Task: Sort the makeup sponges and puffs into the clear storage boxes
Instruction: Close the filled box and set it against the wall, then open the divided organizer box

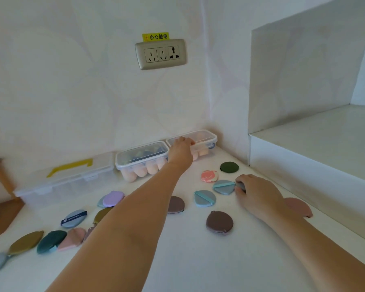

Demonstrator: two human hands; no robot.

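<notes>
Makeup puffs (pixel 203 198) lie scattered on the counter (pixel 177 260), in front of the clear boxes (pixel 141 159) along the wall. I see the left hand (pixel 182 145) curled over the lid edge of the corner box (pixel 207 137), and the right hand (pixel 258 193) pinching a grey puff (pixel 241 185) on the counter.

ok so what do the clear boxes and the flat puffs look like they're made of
Clear boxes: hard, glossy see-through plastic; the sponges inside show through the walls. Brown puff and blue puff: soft-looking, matte, no shine, likely foam under a fabric or faux-leather skin; the blue one has a ribbon-like band. Exact cover unclear.
</notes>
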